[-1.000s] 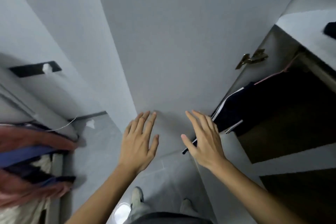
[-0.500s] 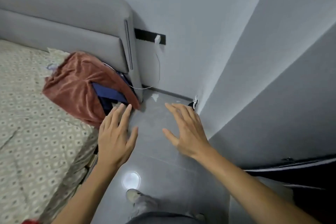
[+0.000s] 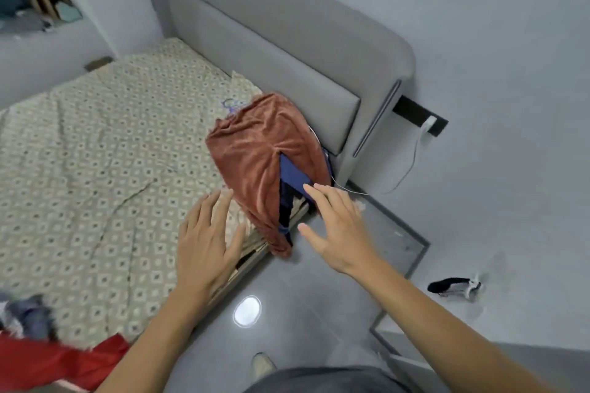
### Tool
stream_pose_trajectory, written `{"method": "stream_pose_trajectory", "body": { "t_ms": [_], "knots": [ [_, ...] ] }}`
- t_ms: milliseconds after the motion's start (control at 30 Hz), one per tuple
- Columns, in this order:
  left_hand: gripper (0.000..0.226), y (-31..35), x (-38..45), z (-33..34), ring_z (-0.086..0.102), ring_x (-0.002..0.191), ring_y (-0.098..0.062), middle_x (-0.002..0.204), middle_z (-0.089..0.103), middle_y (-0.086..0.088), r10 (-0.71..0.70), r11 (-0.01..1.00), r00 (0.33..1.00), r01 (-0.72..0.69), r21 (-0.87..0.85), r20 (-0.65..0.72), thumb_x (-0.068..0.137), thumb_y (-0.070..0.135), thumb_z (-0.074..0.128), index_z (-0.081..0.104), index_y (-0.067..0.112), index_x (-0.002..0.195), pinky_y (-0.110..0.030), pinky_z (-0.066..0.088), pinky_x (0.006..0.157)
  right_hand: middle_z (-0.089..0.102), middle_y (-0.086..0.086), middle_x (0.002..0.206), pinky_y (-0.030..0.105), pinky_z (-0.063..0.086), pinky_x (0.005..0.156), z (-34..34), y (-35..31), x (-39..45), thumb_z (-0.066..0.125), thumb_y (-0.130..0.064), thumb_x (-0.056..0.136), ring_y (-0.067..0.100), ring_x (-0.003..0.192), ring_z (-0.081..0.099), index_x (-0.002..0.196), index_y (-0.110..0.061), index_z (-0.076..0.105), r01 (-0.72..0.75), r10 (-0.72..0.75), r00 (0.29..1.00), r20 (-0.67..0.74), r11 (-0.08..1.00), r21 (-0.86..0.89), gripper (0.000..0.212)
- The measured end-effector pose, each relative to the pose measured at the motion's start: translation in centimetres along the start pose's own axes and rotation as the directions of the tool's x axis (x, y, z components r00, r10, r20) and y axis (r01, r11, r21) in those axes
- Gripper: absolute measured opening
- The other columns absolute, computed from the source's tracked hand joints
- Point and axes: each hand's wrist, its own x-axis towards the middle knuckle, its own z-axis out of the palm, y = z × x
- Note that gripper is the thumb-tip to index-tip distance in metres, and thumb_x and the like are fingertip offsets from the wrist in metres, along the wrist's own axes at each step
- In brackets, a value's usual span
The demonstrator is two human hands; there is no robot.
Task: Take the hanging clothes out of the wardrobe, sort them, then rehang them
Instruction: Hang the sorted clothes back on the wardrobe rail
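- The left hand [image 3: 204, 239], fingers straight and spread, palm down, hangs over the near edge of the bed with the cream, diamond-patterned sheet [image 3: 95, 150]; it holds nothing, and whether it touches the sheet cannot be told.
- The right hand [image 3: 338, 230], also flat with fingers splayed and empty, is held out just beside the pile of clothes, its fingertips [image 3: 308, 187] close to the blue fabric (contact cannot be made out).
- The two hands are apart, one on either side of the lower end of the pile.
- The pile lies at the bed's corner against the grey padded headboard [image 3: 287, 51]: a rust-brown velvety garment [image 3: 258, 156] on top, draped over the bed's edge towards the floor, with a blue garment [image 3: 292, 172] and darker cloth showing in a gap beneath it.
- A purple hanger hook [image 3: 230, 104] pokes out at the pile's far end.
- A red cloth [image 3: 48, 360] and a blurred grey-blue garment [image 3: 28, 313] lie at the bed's near left corner.
- On the glossy grey floor [image 3: 303, 297] there is a bright light reflection, and off to the right a small black and white object [image 3: 453, 286] (too blurred to name).
- A white cable [image 3: 412, 159] hangs from a wall socket on a black strip [image 3: 415, 110] beside the headboard.
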Motion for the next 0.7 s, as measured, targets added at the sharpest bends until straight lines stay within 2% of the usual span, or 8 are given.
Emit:
{"method": "stream_pose_trajectory", "body": {
  "t_ms": [233,433,700],
  "knots": [
    [0.064,-1.0,8.5,2.2,0.034,0.150,-0.025,0.161,0.041,0.000,-0.116,0.993,0.993,0.116,0.012,-0.023,0.102,0.056,0.037,0.036,0.028,0.159,-0.049,0.031,0.121,0.042,-0.012,0.153,0.042,0.034,0.118,1.2,3.2,13.0,0.047,-0.061,0.096,0.012,0.145,0.034,0.158,-0.031,0.036,0.100,-0.102,0.993,0.062,0.994,0.041,0.069],
    [0.065,-0.6,17.1,3.7,0.033,0.152,-0.025,0.163,0.039,0.001,-0.259,0.966,0.965,0.259,0.007,-0.035,0.103,0.060,0.030,0.035,0.029,0.160,-0.054,0.033,0.120,0.044,-0.015,0.147,0.042,0.036,0.114,-0.2,6.8,24.6,0.045,-0.063,0.097,0.013,0.138,0.039,0.157,-0.032,0.037,0.195,-0.201,0.972,0.120,0.979,0.057,0.068],
    [0.063,-2.3,26.2,5.6,0.035,0.149,-0.024,0.159,0.041,0.003,-0.352,0.935,0.935,0.353,0.027,-0.042,0.103,0.060,0.030,0.035,0.031,0.159,-0.053,0.037,0.117,0.046,-0.012,0.147,0.043,0.037,0.112,1.3,9.4,38.0,0.044,-0.063,0.097,0.015,0.137,0.040,0.156,-0.032,0.038,0.293,-0.289,0.931,0.224,0.956,0.018,0.067]
  ]
}}
